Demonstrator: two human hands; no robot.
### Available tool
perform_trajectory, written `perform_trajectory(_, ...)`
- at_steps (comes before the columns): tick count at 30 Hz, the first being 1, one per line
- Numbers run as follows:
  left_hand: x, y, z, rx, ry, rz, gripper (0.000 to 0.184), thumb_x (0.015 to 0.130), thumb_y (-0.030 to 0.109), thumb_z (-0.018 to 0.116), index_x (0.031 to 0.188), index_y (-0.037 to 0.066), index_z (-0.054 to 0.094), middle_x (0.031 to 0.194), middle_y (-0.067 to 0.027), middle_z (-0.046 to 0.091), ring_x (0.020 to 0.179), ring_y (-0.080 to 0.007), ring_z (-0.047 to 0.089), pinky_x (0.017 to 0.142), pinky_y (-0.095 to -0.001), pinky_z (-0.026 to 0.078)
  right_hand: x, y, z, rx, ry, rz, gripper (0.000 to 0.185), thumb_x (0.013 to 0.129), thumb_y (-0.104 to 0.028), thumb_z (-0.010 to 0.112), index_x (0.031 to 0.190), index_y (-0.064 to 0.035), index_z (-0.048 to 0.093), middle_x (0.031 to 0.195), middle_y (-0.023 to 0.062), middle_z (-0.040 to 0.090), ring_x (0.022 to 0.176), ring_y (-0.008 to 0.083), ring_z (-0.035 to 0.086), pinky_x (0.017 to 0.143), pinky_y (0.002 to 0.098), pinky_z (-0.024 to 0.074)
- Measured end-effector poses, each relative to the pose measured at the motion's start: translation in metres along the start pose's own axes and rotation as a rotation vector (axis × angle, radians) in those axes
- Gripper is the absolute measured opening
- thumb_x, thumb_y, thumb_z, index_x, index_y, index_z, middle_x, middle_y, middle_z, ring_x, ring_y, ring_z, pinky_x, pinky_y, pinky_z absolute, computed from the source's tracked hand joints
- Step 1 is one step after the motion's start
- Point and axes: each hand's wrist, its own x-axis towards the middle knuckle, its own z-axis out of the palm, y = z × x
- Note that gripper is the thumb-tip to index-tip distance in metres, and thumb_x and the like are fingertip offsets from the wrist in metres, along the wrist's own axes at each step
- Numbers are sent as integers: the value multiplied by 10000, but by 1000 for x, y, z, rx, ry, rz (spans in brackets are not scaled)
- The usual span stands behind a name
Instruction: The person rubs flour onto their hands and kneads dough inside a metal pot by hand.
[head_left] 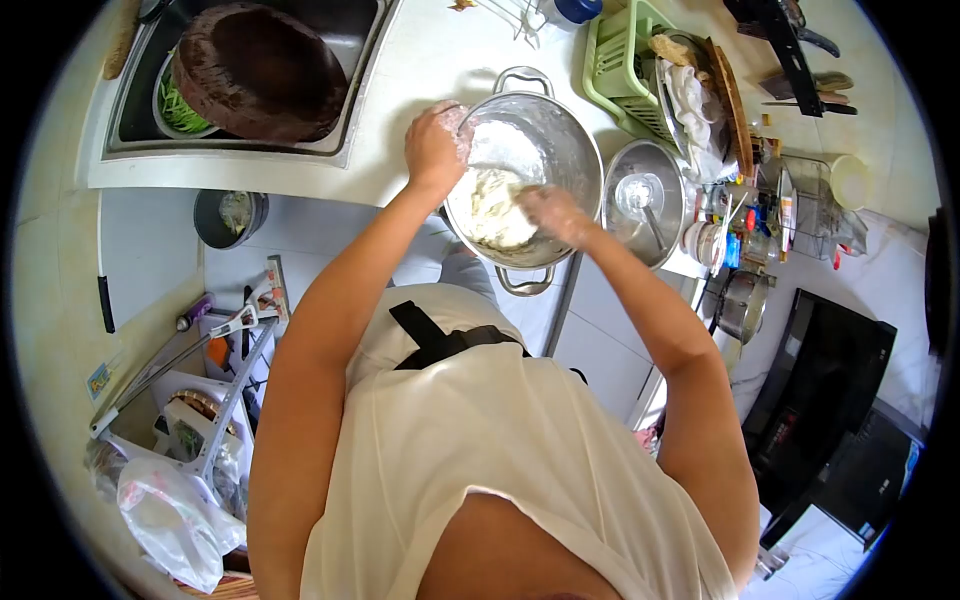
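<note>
A steel pot (577, 130) with two loop handles stands at the counter edge, holding a lump of pale, rough dough (495, 210) and loose flour on its inner wall. My left hand (438, 145), dusted with flour, is closed over the pot's left rim. Inside the pot, my right hand (557, 215) is at the right side of the dough, its floury fingers bent and smeared by motion. Whether they grip the dough or only press against it cannot be made out.
Right of the pot sits a metal bowl (672, 190) with a small clear cup and a utensil inside. Behind it is a green dish rack (612, 65). A sink (345, 130) at left holds a round brown board (262, 75) over a bowl of green shreds.
</note>
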Motion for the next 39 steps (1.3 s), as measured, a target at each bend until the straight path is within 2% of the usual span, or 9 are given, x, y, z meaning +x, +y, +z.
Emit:
perform_trajectory(3, 0, -1, 2, -24, 17, 12, 255, 857, 253, 607, 963, 37, 691, 1094, -128, 640, 1033, -324, 565, 922, -415, 426, -3, -25, 22, -265, -93, -197, 515, 928, -404, 415, 1045, 53, 621, 987, 257, 648, 912, 405, 626, 911, 457, 458)
perform_trajectory(4, 0, -2, 3, -37, 26, 17, 230, 850, 233, 608, 950, 44, 694, 1089, -127, 639, 1027, -325, 565, 914, -424, 425, 0, -25, 33, -324, -2, -300, 443, 913, -332, 418, 954, 39, 655, 965, 243, 654, 932, 393, 622, 884, 443, 468)
perform_trajectory(11, 2, 1, -2, -49, 17, 55, 227, 853, 211, 614, 969, 32, 692, 1079, -125, 649, 1014, -310, 576, 915, -395, 433, 39, -40, 63, -872, -120, -193, 299, 849, -201, 467, 931, -53, 713, 995, 180, 681, 907, 280, 673, 777, 369, 523)
perform_trajectory(23, -2, -1, -4, -21, 48, 15, 268, 867, 240, 607, 993, 15, 681, 1047, -166, 655, 999, -339, 587, 900, -401, 446, 65, -41, 68, -894, 220, -194, 276, 864, -181, 480, 923, -91, 734, 1026, 125, 694, 914, 248, 679, 739, 356, 533)
perform_trajectory(28, -2, -1, -3, 3, 35, -13, 264, 850, 234, 586, 964, 13, 674, 1038, -168, 643, 980, -365, 573, 889, -435, 442, 32, -21, 32, -611, -27, -304, 368, 900, -271, 452, 1077, -10, 641, 965, 233, 655, 934, 342, 647, 826, 421, 500)
perform_trajectory(34, -1, -10, 6, -11, 83, 31, 246, 852, 227, 577, 943, 22, 677, 1023, -161, 644, 962, -358, 574, 876, -437, 444, 26, 8, -10, -762, 346, -73, 327, 878, -260, 501, 984, -4, 675, 941, 228, 663, 904, 344, 655, 795, 421, 516)
perform_trajectory(37, -1, 2, -4, -30, 20, -47, 238, 852, 217, 572, 945, 25, 677, 1020, -163, 643, 962, -362, 573, 872, -439, 445, 70, 52, 9, -859, 118, -143, 330, 856, -265, 538, 966, 14, 676, 932, 209, 674, 843, 342, 666, 763, 417, 528)
perform_trajectory(38, -1, 2, -5, -27, 24, -49, 238, 852, 216, 572, 946, 25, 677, 1017, -165, 643, 958, -364, 573, 869, -441, 445, 85, 60, 5, -1091, -256, -382, 414, 890, -318, 522, 1033, 57, 624, 901, 238, 669, 786, 360, 664, 749, 409, 533)
perform_trajectory(39, -2, 2, -4, -28, 27, -53, 237, 852, 216, 572, 946, 24, 676, 1014, -166, 642, 954, -366, 572, 867, -443, 445, 68, 46, 5, -723, -226, -251, 441, 900, -340, 516, 1048, 65, 606, 891, 250, 665, 774, 365, 662, 747, 402, 532)
